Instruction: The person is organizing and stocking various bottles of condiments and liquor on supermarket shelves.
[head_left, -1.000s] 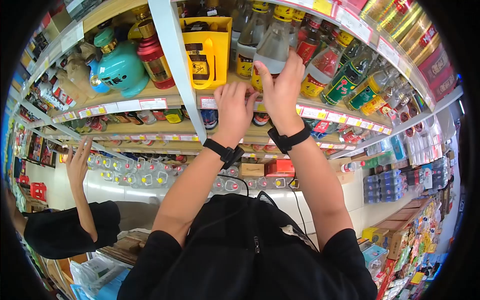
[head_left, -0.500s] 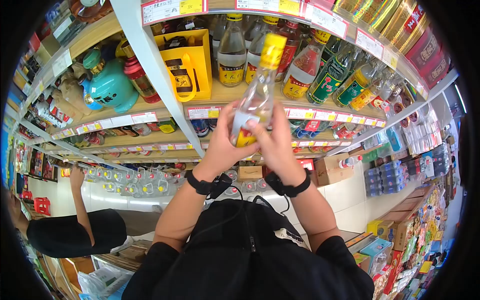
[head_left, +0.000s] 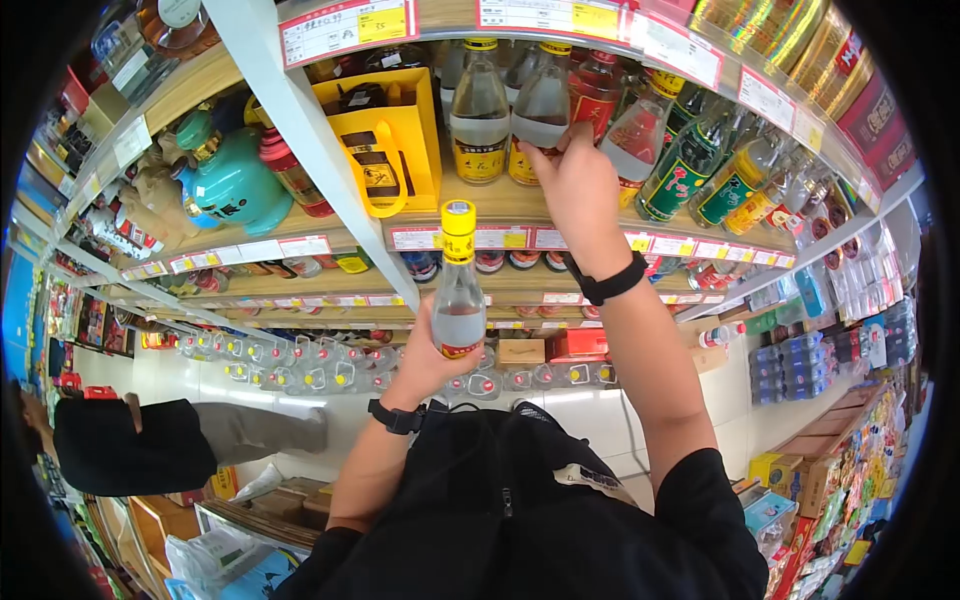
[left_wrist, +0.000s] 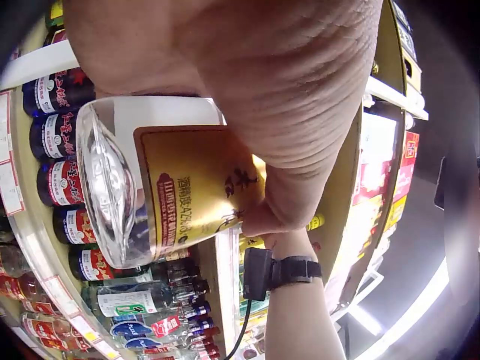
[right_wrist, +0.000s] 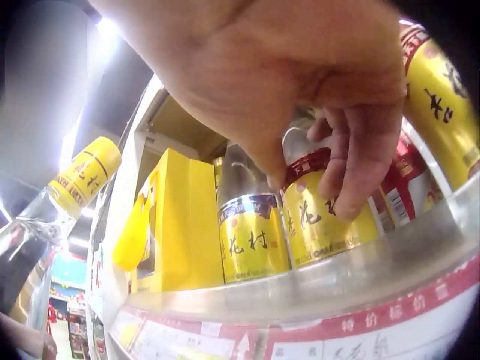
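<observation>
My left hand (head_left: 420, 368) grips the lower part of a clear glass liquor bottle (head_left: 459, 295) with a yellow cap, held nearly upright in front of the shelf. In the left wrist view the bottle's gold label (left_wrist: 184, 187) and its base show, with the palm and fingers around the label end. My right hand (head_left: 590, 195) is at the shelf, thumb and curled fingers on either side of a yellow-labelled liquor bottle (head_left: 541, 105) that stands there. The right wrist view shows the fingers over part of that label (right_wrist: 315, 214). A similar bottle (head_left: 480, 120) stands just left of it.
A yellow gift bag (head_left: 385, 140) stands by the white shelf post (head_left: 300, 140). Green-labelled bottles (head_left: 685, 170) crowd the right side. Price tags line the shelf edge (head_left: 505, 238). Large jugs (head_left: 310, 375) sit on the floor; another person (head_left: 130, 445) is at the left.
A bottle came off the shelf into both hands. Now the left hand alone holds it, lower and to the left, while the right hand has moved back up to a bottle on the shelf.
</observation>
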